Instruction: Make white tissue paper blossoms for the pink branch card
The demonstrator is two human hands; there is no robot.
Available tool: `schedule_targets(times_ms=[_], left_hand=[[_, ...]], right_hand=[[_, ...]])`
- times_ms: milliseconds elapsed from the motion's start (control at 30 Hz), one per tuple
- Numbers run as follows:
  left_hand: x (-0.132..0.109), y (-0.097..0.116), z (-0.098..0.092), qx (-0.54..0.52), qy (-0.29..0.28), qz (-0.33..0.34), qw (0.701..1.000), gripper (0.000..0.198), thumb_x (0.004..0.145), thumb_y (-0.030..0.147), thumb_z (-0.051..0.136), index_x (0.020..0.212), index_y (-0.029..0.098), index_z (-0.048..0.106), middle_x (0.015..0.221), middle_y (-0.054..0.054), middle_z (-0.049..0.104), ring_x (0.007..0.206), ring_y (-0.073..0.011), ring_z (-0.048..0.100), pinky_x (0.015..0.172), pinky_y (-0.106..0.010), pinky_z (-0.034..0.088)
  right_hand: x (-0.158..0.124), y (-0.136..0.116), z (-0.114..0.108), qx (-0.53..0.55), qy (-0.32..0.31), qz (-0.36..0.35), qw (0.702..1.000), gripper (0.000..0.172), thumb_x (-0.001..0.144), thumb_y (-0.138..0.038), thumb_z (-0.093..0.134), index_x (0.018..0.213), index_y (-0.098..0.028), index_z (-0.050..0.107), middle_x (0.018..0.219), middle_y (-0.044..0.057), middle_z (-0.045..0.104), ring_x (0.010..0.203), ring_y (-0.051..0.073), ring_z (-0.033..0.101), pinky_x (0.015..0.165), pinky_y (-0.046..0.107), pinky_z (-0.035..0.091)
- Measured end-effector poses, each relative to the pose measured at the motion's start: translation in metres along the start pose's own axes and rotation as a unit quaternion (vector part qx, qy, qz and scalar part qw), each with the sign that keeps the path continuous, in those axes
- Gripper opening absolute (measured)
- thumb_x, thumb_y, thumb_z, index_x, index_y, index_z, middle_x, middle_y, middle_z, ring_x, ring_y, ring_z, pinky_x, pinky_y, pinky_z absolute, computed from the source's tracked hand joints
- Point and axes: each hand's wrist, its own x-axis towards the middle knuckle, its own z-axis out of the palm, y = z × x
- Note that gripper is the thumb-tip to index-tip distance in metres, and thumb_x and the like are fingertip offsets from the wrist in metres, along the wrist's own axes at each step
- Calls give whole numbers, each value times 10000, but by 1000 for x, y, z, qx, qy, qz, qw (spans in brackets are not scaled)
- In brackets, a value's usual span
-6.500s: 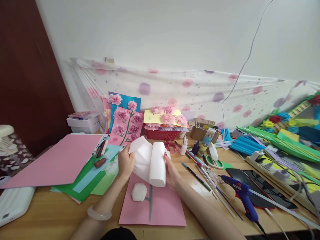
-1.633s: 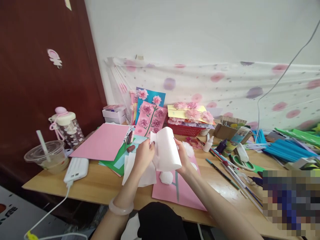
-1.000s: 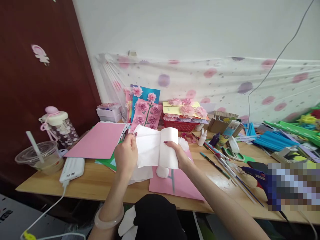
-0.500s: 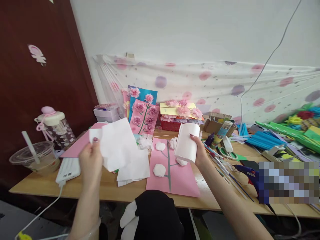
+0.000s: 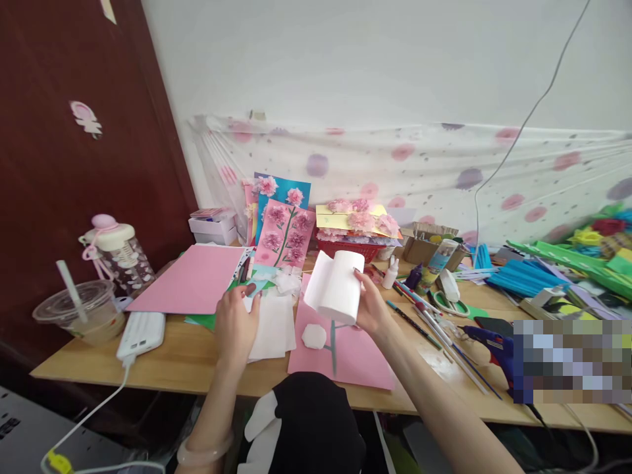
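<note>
Crowded wooden bench [image 5: 197,368]. Right hand [image 5: 371,308] grips the white tissue roll [image 5: 336,289] above the pink card sheet [image 5: 353,349]; its loose flap could snag. Left hand [image 5: 236,324], fingers spread, presses torn white tissue sheets [image 5: 272,326], which could slide.

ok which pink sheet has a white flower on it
The near pink sheet, under the right hand; it carries a white flower. The far one is bare.

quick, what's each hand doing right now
Left hand: open, resting on the white tissue sheets.
Right hand: closed around the tissue roll.
</note>
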Motion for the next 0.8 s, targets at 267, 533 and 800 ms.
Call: schedule_targets(times_ms=[267,533,800], left_hand=[[6,63,16,-260,-216,-17,941,480,780,536,542,1073,156,555,885,-98,688,787,-218,658,672,-294,475],[10,53,13,-278,-199,-36,939,379,862,494,384,907,174,581,822,-69,673,627,-179,633,604,-296,487],[4,44,19,-429,-324,-222,814,612,789,639,444,1160,159,520,1175,-176,607,963,-256,635,719,-330,515]], right_hand=[[7,30,9,-18,-130,35,991,322,806,-280,627,1095,-147,577,884,89,727,885,249,683,841,399,524],[5,37,1,-5,-126,32,991,267,777,-266,646,1018,-159,600,870,73,729,892,232,681,830,367,527],[1,32,15,16,-121,47,991,304,811,-400,554,997,-171,625,813,78,724,844,272,682,750,415,549]])
